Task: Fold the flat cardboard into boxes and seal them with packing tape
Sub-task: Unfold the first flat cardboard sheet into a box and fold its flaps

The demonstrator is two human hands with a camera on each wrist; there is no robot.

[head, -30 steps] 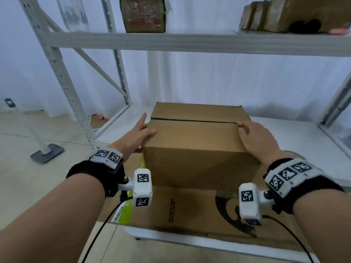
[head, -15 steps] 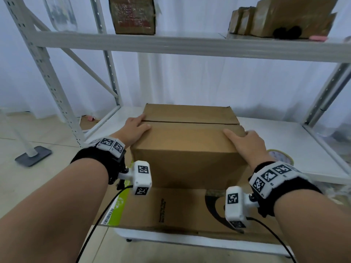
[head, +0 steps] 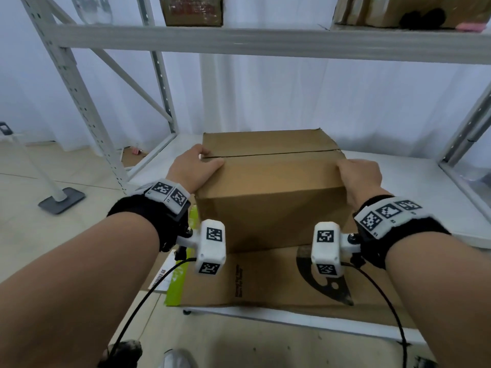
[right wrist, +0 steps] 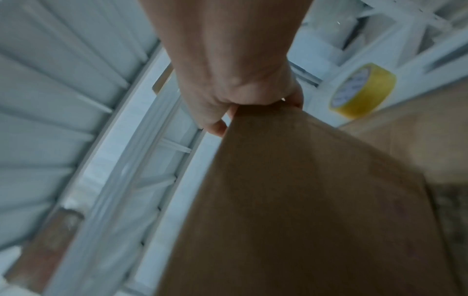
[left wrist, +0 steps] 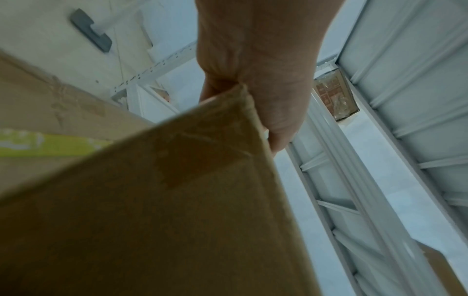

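Observation:
A brown cardboard box (head: 271, 192) stands folded on a flat printed cardboard sheet (head: 265, 280), its two top flaps closed with an open seam between them. My left hand (head: 210, 158) wraps over the box's top left edge at the seam, thumb on the near flap. In the left wrist view the box corner (left wrist: 238, 96) sits in that left hand (left wrist: 253, 80). My right hand (head: 348, 166) curls its fingers over the top right edge; the right wrist view shows this right hand (right wrist: 240, 96) the same way. A yellow tape roll (right wrist: 362, 90) lies on the shelf to the right of the box.
The box rests on the low white shelf (head: 411, 187) of a metal rack, under an upper shelf beam (head: 265, 41) carrying brown parcels (head: 194, 9). Rack uprights (head: 79, 107) stand left and right. A grey stand base (head: 62, 200) sits on the floor at left.
My left hand went from lying straight along the box's left side to wrapping over its top edge at the seam. My right hand slid from the top face to the right edge.

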